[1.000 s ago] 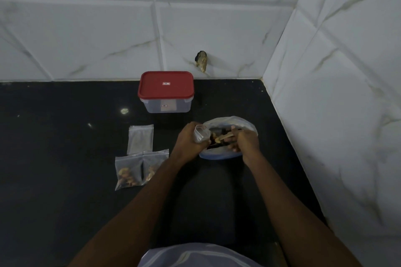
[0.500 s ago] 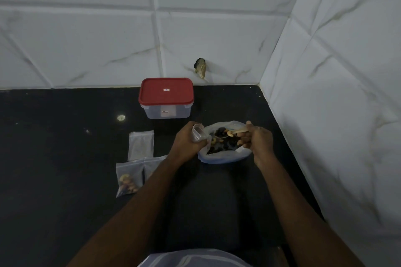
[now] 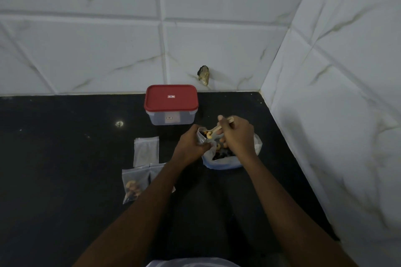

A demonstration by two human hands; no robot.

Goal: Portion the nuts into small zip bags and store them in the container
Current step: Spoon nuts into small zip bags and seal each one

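Container [image 3: 171, 104] behind zip bags [image 3: 146, 151], seemingly apart

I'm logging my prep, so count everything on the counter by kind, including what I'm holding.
Zip bags: 4 (empty, filled, one half behind the arm, one held)
Container: 1
Nut bag: 1
Spoon: 1
Total: 7

My left grip [image 3: 191, 147] holds a small zip bag [image 3: 201, 138], and my right grip [image 3: 237, 136] has a wooden spoon [image 3: 217, 129] of nuts right at its mouth. The big nut bag [image 3: 230, 161] sits just under them. The red-lidded container [image 3: 171, 104] is behind it on the black surface [image 3: 65, 180].
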